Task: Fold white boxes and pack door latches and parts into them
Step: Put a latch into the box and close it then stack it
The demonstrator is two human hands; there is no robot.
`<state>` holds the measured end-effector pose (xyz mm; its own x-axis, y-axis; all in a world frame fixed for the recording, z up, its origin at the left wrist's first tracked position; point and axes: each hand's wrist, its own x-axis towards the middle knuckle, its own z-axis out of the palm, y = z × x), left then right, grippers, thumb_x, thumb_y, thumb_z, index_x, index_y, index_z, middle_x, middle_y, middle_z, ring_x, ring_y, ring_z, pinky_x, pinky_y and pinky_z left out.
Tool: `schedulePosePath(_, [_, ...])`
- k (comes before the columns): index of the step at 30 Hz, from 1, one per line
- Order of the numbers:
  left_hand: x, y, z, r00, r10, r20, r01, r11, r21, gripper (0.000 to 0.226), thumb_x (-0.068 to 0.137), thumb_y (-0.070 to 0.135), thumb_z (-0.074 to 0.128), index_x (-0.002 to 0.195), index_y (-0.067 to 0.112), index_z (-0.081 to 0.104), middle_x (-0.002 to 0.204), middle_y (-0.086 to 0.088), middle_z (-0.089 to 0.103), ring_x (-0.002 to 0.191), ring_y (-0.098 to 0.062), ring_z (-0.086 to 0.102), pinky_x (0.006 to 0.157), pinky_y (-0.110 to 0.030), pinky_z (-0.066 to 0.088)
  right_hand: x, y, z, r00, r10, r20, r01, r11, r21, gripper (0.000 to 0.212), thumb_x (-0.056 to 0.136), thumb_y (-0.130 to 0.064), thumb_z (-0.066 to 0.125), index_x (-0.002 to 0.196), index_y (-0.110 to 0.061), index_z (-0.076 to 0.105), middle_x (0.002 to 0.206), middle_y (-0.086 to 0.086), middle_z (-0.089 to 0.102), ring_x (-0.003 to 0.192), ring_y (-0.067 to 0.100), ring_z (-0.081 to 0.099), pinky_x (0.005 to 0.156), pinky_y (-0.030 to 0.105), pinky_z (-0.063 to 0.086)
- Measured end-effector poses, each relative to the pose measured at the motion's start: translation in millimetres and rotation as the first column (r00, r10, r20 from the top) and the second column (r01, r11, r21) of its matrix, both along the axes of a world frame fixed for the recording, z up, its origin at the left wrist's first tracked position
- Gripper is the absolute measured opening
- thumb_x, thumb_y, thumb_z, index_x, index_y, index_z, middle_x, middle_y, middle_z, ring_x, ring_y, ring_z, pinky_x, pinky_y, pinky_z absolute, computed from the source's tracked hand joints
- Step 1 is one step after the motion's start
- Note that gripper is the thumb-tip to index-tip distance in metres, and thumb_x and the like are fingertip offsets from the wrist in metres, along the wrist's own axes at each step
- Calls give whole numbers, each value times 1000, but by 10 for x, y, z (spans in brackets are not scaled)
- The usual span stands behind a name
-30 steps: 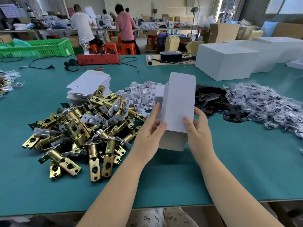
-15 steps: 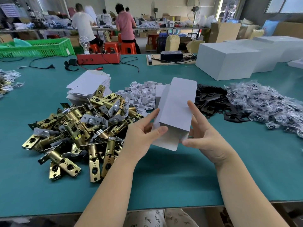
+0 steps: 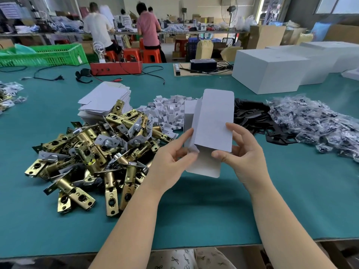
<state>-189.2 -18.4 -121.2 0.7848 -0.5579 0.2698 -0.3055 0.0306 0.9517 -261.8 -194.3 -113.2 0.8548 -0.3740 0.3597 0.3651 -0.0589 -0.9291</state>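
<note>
A small white box (image 3: 211, 125), half unfolded into a sleeve, hangs above the green table between both hands. My left hand (image 3: 171, 162) pinches its lower left side flap. My right hand (image 3: 242, 152) grips its right edge, thumb pressed at the lower flap. A pile of brass door latches (image 3: 93, 152) lies to the left. Behind them sits a stack of flat white box blanks (image 3: 103, 101). Small white card pieces (image 3: 169, 111), black plates (image 3: 250, 119) and bagged parts (image 3: 314, 123) lie beyond the box.
Large white cartons (image 3: 270, 68) stand at the back right. A red tester box (image 3: 116, 67) with cables and a green crate (image 3: 44, 55) are at the back left. People work at a far bench. The table edge (image 3: 194, 247) runs close to my body.
The box has tilted and opened further into a sleeve. My right hand slid down its right edge, and my left hand moved to pinch the lower left flap.
</note>
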Motion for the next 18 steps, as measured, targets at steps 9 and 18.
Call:
schedulePosePath(9, [-25,-75,-43,923,325,207,-326,945,-29,38,96,16,59,133,26,57,104,29,66,92,7,60,82,-10,47,31,174,-145,954,-280,105,299,916,-266,70,61,-23,90,103,-65,52,82,-32,64,57,0,56,64,10,47])
schedulePosePath(18, [-9,-84,2,992,115,-50,-121,984,-132,37,96,19,60,126,40,56,100,8,72,98,-5,61,98,-25,46,40,201,-127,919,-311,242,376,874,-307,69,69,-3,83,113,-46,52,128,-4,53,71,9,65,71,14,49])
